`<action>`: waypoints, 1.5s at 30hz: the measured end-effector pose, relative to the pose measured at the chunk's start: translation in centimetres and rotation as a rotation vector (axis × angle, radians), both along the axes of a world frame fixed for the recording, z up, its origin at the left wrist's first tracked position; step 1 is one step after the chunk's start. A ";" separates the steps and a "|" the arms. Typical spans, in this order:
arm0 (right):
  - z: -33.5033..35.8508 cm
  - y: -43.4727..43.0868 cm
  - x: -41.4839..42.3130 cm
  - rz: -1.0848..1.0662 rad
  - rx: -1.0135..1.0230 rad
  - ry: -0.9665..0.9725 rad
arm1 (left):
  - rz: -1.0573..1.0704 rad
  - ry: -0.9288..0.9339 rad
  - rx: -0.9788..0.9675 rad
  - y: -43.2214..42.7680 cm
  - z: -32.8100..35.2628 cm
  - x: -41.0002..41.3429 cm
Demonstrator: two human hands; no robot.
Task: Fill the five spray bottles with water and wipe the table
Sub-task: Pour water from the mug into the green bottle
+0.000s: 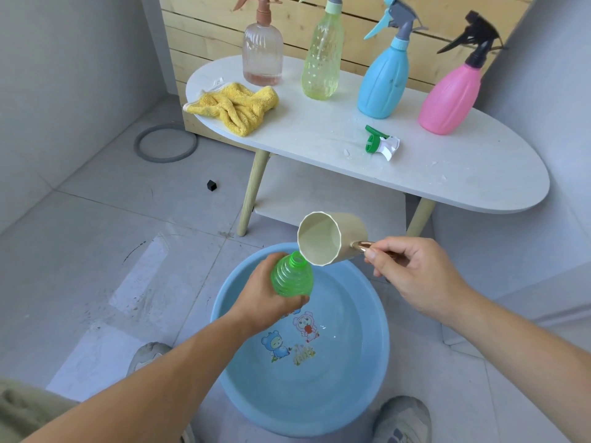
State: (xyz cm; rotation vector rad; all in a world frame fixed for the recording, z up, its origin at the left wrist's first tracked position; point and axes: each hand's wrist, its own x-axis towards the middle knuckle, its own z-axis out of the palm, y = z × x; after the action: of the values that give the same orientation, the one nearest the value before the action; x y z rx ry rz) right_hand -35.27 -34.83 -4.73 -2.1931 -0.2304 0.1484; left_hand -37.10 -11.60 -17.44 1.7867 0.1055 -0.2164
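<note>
Left hand (268, 302) grips green bottle (292, 278), mouth up toward cup (326, 238); right hand (415, 276) pinches tipped cup's handle

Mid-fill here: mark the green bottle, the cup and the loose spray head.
green bottle (292, 278), head view, on its ribbed shoulder below the open neck.
cup (353, 230), head view, on its outer side wall.
loose spray head (372, 142), head view, on its green collar.

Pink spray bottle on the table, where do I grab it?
Take the pink spray bottle round its thin neck, just under the black trigger head. It stands upright and its belly is fat, so the neck is probably easier to hold. Come from the near edge of the table, where nothing blocks you.
</note>
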 end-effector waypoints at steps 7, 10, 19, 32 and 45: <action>0.1 0.0 0.0 0.016 -0.027 -0.040 | 0.003 0.011 0.008 0.0 -0.4 0.2; 0.2 0.1 0.1 0.019 -0.026 -0.040 | 0.001 0.010 0.010 0.0 -0.4 0.2; 0.1 0.0 0.2 0.043 -0.053 -0.083 | 0.004 0.009 0.041 0.0 -0.8 0.2; 0.1 -0.2 0.5 0.064 -0.081 -0.150 | -0.004 0.000 0.030 0.0 -0.7 0.2; -0.1 -0.4 0.8 0.109 -0.135 -0.220 | -0.010 -0.003 0.035 0.1 -1.1 0.2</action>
State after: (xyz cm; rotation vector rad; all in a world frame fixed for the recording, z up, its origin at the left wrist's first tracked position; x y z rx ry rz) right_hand -34.50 -35.24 -4.80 -2.3320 -0.4757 -0.0189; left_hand -36.86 -11.54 -18.53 1.8223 0.0989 -0.2198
